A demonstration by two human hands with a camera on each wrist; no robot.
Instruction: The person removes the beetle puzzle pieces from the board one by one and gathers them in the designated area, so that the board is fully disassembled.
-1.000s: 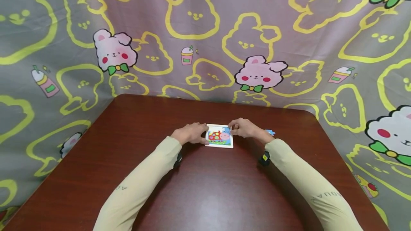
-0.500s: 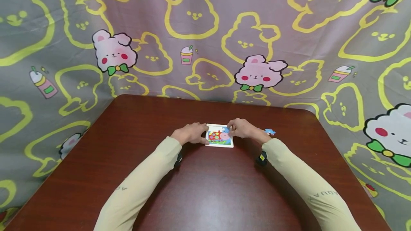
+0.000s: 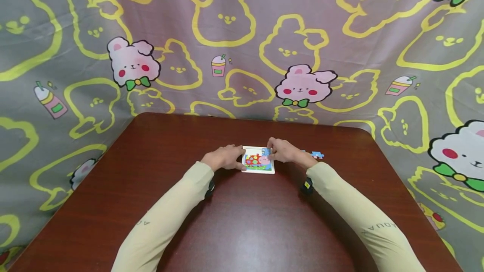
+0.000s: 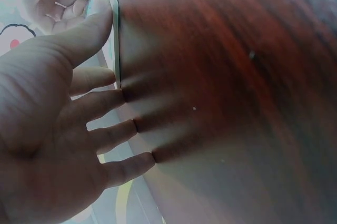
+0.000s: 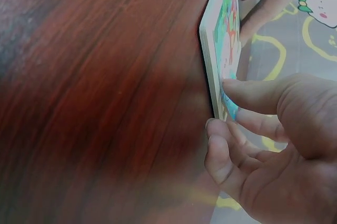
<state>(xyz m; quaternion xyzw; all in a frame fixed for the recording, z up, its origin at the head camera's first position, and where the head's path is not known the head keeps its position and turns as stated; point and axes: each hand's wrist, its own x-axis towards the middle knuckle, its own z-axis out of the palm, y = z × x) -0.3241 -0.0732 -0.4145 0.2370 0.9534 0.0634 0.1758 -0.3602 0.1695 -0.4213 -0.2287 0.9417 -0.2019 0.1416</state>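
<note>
A small jigsaw tray (image 3: 261,172) with a white rim lies on the table. Its picture has a red spotted body, a pink face and a blue and green background; a pale gap shows at the upper left. My left hand (image 3: 224,157) steadies the tray's left side, thumb (image 4: 100,16) on the rim, other fingers stretched out to the tabletop. At the upper right corner, my right hand (image 3: 284,153) pinches a blue puzzle piece (image 5: 230,108) between thumb and index finger. The remaining right fingers curl beside the tray's edge. The fingers partly cover that piece.
Loose blue puzzle pieces (image 3: 317,155) lie right of the tray, partly behind the right wrist. The brown table (image 3: 242,221) reaches back to a curtain (image 3: 242,53) printed with rabbits. Both wrists wear dark cameras.
The right hand has shifted slightly left and its fingers have spread a little over the tray's upper right corner. More of the loose pieces shows. The left hand keeps its place.
</note>
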